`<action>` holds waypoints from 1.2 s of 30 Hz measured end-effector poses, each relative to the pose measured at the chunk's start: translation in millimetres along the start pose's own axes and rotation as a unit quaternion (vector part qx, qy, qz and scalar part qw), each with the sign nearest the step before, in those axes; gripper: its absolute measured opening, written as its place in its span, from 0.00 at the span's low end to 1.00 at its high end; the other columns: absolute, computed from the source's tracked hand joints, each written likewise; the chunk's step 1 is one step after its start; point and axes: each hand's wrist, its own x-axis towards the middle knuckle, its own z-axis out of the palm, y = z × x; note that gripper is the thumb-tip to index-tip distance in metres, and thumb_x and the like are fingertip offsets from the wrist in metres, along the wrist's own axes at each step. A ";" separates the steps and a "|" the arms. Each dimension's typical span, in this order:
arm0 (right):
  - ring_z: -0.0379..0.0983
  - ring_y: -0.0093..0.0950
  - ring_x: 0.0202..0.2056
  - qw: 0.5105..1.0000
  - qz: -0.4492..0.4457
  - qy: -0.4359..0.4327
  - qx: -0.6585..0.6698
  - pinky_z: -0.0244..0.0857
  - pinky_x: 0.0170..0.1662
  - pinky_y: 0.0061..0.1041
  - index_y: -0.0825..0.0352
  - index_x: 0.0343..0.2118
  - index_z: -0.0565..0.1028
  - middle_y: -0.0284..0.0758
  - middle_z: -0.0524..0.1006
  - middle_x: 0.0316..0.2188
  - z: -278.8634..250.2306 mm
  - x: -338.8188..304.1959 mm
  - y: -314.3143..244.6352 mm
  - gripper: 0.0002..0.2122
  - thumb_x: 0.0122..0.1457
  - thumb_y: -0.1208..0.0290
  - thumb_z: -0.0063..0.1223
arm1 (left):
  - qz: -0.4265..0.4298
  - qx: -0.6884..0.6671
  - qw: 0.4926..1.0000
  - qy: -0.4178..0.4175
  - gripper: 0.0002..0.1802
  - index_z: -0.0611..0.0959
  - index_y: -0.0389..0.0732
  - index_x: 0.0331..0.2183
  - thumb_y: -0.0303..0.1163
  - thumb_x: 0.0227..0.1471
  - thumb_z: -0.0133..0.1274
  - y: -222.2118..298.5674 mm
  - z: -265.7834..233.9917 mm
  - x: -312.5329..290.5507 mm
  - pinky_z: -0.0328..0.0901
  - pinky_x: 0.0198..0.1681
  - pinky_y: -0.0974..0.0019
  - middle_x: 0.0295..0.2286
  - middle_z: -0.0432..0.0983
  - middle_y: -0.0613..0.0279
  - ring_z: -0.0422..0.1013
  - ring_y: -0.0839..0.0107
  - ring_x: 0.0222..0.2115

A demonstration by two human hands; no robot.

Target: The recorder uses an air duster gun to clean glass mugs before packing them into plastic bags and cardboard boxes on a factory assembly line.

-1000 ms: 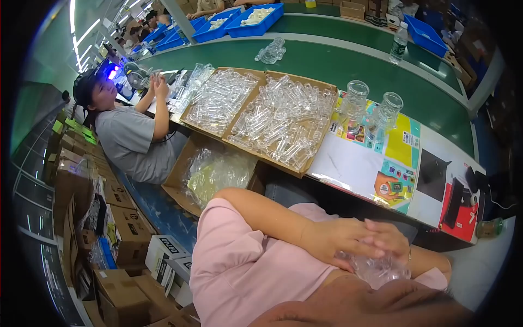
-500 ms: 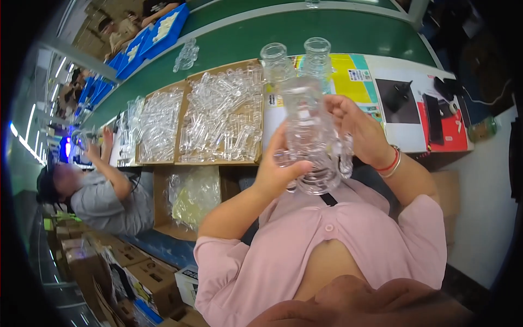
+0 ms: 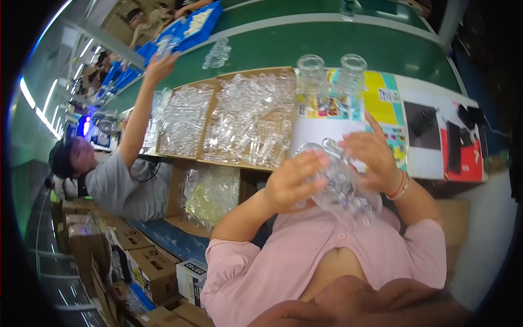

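Between my two hands, in front of my chest, is a clear ridged vessel (image 3: pixel 346 188) with knobby side parts. It is tilted, and motion blurs its outline. My left hand (image 3: pixel 297 180) is closed round its left side, fingers across the upper surface. My right hand (image 3: pixel 376 161) holds it from the right, with the index finger raised away from it. Just beyond my hands, two similar clear vessels, a left one (image 3: pixel 312 76) and a right one (image 3: pixel 351 73), stand upright on printed sheets on the table.
Left of my hands are two cardboard trays (image 3: pixel 248 117) of small clear parts. Below them sits an open carton (image 3: pixel 210 196) with plastic bags. At left a co-worker (image 3: pixel 131 185) reaches toward blue bins (image 3: pixel 199 27). A dark phone (image 3: pixel 453 147) lies at right.
The vessel has gone from upright to tilted and come lower, toward my chest. Both hands have shifted their hold on it. The co-worker's arm has risen, holding a clear piece. The whole view has shifted.
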 end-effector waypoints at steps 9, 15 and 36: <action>0.68 0.39 0.40 0.994 0.078 0.062 0.043 0.47 0.54 0.50 0.65 0.34 0.68 0.45 0.71 0.37 13.1 -39.4 24.0 0.09 0.47 0.76 0.45 | 0.122 0.241 0.961 -0.051 0.14 0.72 0.46 0.37 0.37 0.44 0.52 -41.6 -48.0 3.7 0.61 0.49 0.58 0.43 0.69 0.55 0.67 0.58 0.44; 0.65 0.44 0.41 0.989 0.120 -0.017 -0.081 0.47 0.54 0.49 0.69 0.33 0.67 0.44 0.70 0.36 20.3 -96.7 39.0 0.09 0.46 0.81 0.44 | -0.251 0.145 0.914 0.283 0.42 0.63 0.36 0.48 0.36 0.32 0.65 -177.8 -93.1 56.2 0.57 0.49 0.62 0.43 0.65 0.54 0.63 0.63 0.45; 0.66 0.41 0.45 0.967 0.240 -0.085 -0.002 0.51 0.51 0.42 0.67 0.34 0.74 0.39 0.73 0.38 34.5 -134.5 92.1 0.08 0.50 0.76 0.46 | -0.474 0.275 0.836 0.034 0.24 0.74 0.40 0.41 0.37 0.40 0.57 -359.8 -46.4 47.9 0.59 0.47 0.59 0.36 0.70 0.50 0.63 0.54 0.43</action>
